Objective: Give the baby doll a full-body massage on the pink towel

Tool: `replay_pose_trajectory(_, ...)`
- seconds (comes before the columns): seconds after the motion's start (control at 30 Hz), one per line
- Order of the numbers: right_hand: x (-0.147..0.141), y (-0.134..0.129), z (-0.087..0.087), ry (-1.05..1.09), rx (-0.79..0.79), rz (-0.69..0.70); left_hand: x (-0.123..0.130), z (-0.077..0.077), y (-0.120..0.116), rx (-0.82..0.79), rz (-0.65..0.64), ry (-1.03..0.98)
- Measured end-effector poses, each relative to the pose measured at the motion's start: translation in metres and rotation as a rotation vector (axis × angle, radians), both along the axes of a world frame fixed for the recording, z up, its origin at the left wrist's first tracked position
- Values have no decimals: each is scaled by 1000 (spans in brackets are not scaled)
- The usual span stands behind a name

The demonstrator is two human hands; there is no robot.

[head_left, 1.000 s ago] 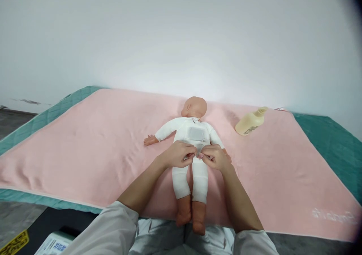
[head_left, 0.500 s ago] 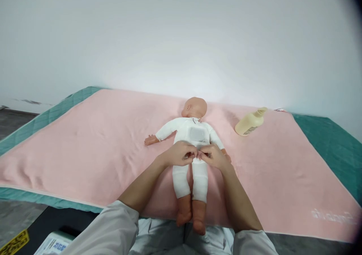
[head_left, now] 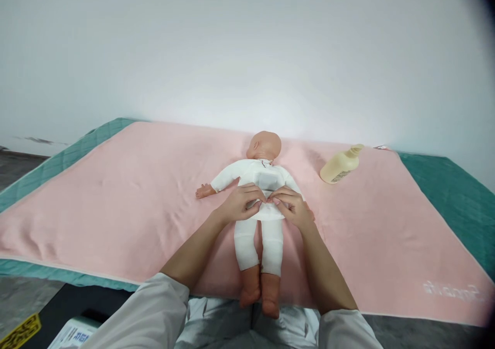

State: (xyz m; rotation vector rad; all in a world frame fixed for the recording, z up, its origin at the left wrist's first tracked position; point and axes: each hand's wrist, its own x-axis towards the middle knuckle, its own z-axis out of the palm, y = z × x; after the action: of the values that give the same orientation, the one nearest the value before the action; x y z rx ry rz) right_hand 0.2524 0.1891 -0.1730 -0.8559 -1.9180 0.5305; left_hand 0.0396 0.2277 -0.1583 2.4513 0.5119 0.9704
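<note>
A baby doll (head_left: 271,212) lies face down, its head turned left, its cloth body white and its bare head, hands and feet flesh-coloured. A grey rectangular panel (head_left: 268,181) shows on its upper back. My left hand (head_left: 243,202) rests on the left side of the doll's lower back, fingers bent inward and thumb apart from them. My right hand (head_left: 289,204) mirrors it on the right side, also with a gap between thumb and fingers. The fingertips of both hands nearly meet at the middle of the back. Nothing is visibly held.
A pale yellow pump bottle (head_left: 339,166) lies tilted on the pink blanket (head_left: 154,194), right of the doll. Beneath it shows a green quilted cover (head_left: 444,194), with a white wall (head_left: 247,55) behind. At lower left, a white printed box (head_left: 73,333) sits on a black surface.
Both hands have moved slightly up the doll's back from its hips. Their fingers, pinched closely before, have now spread, with the thumbs farther from the fingers.
</note>
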Motion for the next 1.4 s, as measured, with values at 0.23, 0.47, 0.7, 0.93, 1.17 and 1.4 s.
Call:
replay_pose_trajectory(0.23,0,5,-6,-143,17,-23,1,-4,4,78,-10,122)
replay_pose_trajectory(0.47,-3,8,-11,-170,-44,-59,6,-11,6,8,22,162)
replay_pose_trajectory(0.7,-5,8,-14,-1,-124,-125,5,-7,5,-193,90,29)
replay_pose_trajectory(0.93,-5,8,-14,116,-144,-267,4,-9,6,-302,250,-130)
replay_pose_trajectory(1.17,-4,10,-16,10,-144,-258,6,-10,7,-202,283,4)
replay_pose_trajectory(1.4,-3,12,-20,-67,-109,-246,7,-13,10,-201,300,79)
